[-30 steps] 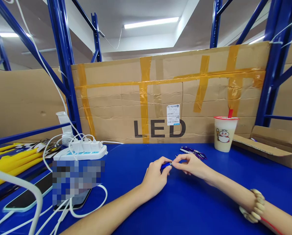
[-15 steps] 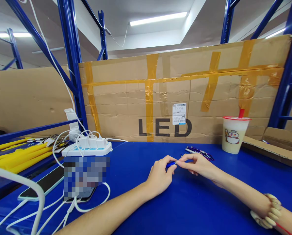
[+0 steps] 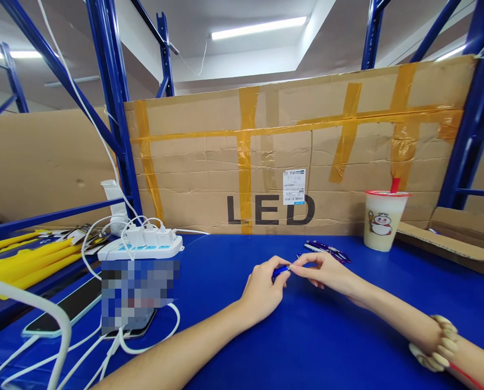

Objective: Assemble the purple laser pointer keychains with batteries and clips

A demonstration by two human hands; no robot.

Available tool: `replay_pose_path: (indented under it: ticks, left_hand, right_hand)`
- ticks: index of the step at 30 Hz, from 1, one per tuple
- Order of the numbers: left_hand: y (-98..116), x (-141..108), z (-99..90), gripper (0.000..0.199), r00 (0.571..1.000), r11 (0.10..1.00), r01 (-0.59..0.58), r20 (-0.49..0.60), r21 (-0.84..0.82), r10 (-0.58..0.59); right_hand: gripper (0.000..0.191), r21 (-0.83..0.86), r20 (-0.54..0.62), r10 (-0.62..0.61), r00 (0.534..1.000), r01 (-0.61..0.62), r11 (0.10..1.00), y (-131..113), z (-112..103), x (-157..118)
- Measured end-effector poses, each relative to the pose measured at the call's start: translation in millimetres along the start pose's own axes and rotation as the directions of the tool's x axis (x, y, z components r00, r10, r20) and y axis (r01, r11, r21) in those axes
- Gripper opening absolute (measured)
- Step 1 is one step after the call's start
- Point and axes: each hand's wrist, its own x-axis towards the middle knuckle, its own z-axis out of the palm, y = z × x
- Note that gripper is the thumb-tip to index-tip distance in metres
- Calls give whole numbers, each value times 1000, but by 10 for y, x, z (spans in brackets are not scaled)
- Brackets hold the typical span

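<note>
Over the blue table top, my left hand has its thumb and fingers closed round a blue pen part. My right hand meets it from the right, thumb and forefinger pinched at the part's tip; what they hold there is too small to make out. Just behind my right hand lie several pens, dark blue or purple and silver, on the table.
A white cup with a red straw stands at the back right, beside an open cardboard box. At the left are a white power strip, cables, phones and yellow tubes. Taped cardboard stands behind.
The whole view has shifted slightly, so things sit a little further left. Both hands keep nearly the same hold, fingertips still together at the blue part.
</note>
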Motion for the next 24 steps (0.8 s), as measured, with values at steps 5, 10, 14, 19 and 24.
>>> replay_pose_path:
  ticks: [5,10,14,19,24]
  left_hand:
    - [2,-1,-3,21,1000,1000,-1,4,0,1]
    - [0,25,-18,18,999,1000,5,35,30,-6]
    - [-13,64,-62,17,998,998,12,61,62,-16]
    - [-83,99,-114,16,999,983,-33,47,183,25]
    - [-147,102,-115,20,993,939,-45,115,342,5]
  right_hand:
    - [49,-12,-10,-30,999,30,999,-16,3,2]
    - [48,-90,-39,-128,991,124,988,20,32,43]
    - [41,-253,-95,-262,960,231,939,81,5,89]
    - [22,-593,-64,-433,899,314,741,82,-156,74]
    - [13,-683,72,-465,882,383,621,-5,-232,-1]
